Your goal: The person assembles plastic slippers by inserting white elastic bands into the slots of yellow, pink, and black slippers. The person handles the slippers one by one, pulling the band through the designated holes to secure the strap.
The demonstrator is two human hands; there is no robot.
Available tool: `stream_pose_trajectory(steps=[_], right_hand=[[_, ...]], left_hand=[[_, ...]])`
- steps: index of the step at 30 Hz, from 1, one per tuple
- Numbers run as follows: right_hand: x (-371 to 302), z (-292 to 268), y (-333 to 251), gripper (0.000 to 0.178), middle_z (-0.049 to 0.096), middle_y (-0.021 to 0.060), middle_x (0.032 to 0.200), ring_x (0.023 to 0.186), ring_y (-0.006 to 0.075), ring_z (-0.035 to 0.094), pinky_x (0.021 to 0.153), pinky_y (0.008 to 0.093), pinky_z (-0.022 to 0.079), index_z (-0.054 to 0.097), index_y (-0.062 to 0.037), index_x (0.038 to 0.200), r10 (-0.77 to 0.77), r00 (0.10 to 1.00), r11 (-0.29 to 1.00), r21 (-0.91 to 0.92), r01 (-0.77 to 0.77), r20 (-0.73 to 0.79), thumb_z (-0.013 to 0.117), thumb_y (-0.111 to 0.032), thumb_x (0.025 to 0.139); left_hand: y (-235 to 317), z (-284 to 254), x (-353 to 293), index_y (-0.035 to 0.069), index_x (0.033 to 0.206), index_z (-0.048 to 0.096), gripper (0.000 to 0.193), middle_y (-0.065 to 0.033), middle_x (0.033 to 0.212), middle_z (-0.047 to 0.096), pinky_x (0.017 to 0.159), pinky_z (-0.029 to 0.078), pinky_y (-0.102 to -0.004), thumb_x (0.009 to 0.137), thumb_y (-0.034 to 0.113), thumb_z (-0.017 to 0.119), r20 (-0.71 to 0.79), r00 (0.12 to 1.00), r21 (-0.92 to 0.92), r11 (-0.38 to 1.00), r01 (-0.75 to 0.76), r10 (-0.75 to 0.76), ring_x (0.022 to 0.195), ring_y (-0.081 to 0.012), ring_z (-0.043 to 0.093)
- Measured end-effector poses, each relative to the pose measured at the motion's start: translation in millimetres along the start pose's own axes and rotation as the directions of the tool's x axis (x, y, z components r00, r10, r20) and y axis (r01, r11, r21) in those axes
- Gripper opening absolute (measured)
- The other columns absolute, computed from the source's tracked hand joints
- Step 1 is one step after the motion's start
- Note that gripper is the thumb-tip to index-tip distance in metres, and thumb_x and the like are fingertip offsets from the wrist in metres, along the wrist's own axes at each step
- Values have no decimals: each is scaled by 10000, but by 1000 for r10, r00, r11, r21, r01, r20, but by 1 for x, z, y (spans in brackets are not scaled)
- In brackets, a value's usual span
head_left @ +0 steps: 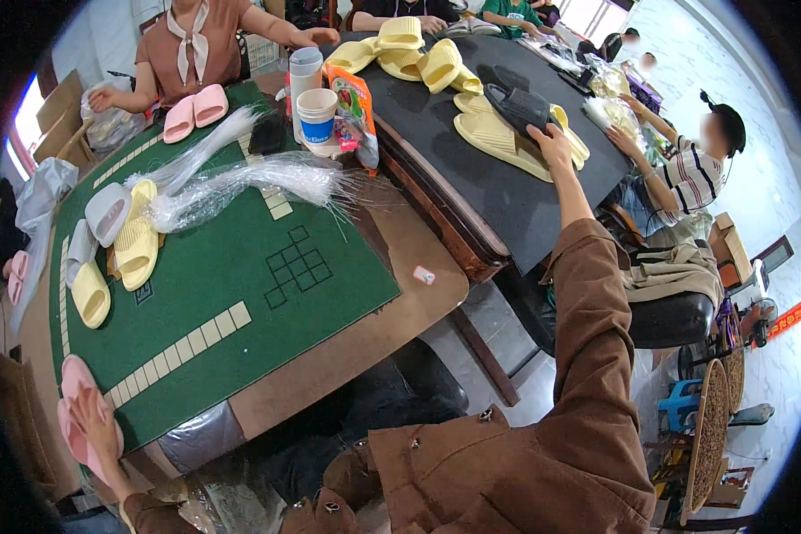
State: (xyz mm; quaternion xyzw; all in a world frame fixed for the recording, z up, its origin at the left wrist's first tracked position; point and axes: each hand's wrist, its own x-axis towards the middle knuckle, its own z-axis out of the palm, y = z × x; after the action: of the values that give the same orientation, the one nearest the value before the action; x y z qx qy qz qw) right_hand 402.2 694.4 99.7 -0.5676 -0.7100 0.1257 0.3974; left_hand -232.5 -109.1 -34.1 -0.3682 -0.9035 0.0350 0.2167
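Observation:
Stretched out to the right, my right hand (556, 149) grips the end of a black slipper (514, 105). That slipper rests over pale yellow slippers (498, 142) on the dark table. At the far left, my left hand (96, 425) lies with fingers spread on a pair of pink slippers (76, 378), by the near corner of the green mat (320, 329). Farther up the mat are yellow slippers (137, 245) and grey slippers (109, 214). Bundles of clear plastic strands (240, 191) stretch across the mat's middle.
Paper cups (317, 125) and an orange packet (354, 107) stand between the tables. More yellow slippers (400, 53) sit on the dark table's far end. A person in brown (196, 53) faces me near pink slippers (196, 111). Another in stripes (694, 173) works at right.

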Motion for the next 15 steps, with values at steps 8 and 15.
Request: stream_pose_trajectory(steps=[8, 15], right_hand=[[-106, -68, -96, 382, 579, 54, 744, 703, 134, 518, 650, 286, 431, 593, 18, 875, -329, 944, 935, 130, 329, -26, 752, -324, 814], [-281, -13, -197, 298, 513, 127, 751, 685, 234, 532, 653, 351, 452, 522, 31, 784, -473, 846, 831, 446, 334, 246, 762, -145, 767]], left_hand=[[50, -2, 21, 189, 1363, 506, 501, -25, 1549, 301, 1149, 87, -584, 867, 129, 535, 189, 950, 96, 967, 234, -249, 1444, -328, 197], [156, -62, 7, 53, 1307, 528, 431, -200, 1469, 373, 1144, 214, -466, 879, 3, 504, -135, 989, -540, 841, -19, -64, 1392, -393, 287]])
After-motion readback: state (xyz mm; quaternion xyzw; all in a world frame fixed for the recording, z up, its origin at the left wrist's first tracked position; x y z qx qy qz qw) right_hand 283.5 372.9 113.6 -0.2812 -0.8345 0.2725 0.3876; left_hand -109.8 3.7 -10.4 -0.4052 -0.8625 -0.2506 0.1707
